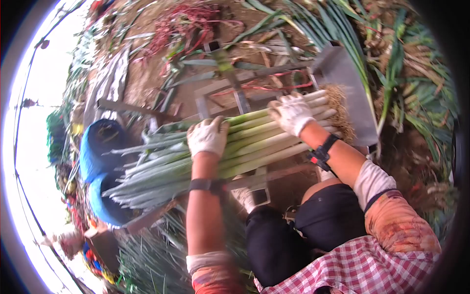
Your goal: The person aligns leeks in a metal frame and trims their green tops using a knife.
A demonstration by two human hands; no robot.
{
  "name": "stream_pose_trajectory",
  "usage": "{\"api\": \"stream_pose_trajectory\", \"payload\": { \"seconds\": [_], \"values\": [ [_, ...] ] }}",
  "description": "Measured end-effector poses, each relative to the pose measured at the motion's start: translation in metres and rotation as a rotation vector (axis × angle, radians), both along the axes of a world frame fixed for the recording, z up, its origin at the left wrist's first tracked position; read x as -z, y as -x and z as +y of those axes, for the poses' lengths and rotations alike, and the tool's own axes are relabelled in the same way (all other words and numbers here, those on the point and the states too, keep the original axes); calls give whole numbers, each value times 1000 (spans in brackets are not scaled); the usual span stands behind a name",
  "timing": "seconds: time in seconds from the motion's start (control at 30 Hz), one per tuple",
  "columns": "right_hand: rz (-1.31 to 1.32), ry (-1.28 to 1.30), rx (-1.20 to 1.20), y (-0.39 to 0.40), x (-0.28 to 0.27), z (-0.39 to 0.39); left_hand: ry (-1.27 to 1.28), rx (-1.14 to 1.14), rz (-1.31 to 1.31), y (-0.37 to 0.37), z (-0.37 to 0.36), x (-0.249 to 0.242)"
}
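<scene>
A bundle of long green onions (254,154) lies across a metal frame (230,88), leaves to the left and white stalks to the right. Pale roots (341,115) sit against an upright metal plate (350,73). My left hand (208,137), in a white glove, curls its fingers over the bundle's far edge where the leaves begin. On the white stalks, my gloved right hand (293,115) is pressed down with its fingers bent round the upper stalks. The undersides of both hands and of the bundle are hidden.
Two blue rounded forms (100,147) are at the frame's left end, under the leaf tips. Red strings (181,27) lie on the soil beyond. Loose green onions (338,29) are heaped at the upper right, and more leaves (166,250) lie at the lower left.
</scene>
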State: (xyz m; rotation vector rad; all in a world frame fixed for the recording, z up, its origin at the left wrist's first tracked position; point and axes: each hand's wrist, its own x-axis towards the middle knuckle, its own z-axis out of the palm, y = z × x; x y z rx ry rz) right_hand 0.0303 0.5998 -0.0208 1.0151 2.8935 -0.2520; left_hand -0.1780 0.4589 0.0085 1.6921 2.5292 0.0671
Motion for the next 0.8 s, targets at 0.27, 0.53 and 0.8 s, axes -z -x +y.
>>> {"api": "stream_pose_trajectory", "payload": {
  "seconds": [0.27,0.53,0.8],
  "values": [
    [209,-84,-28,-5,5,-1,223,-226,-17,72,3,-11],
    [205,-47,-45,-3,5,2,586,-673,-40,132,-32,-34],
    [-41,-178,-95,-2,21,16,320,-543,85,134,-81,-29]
  ]
}}
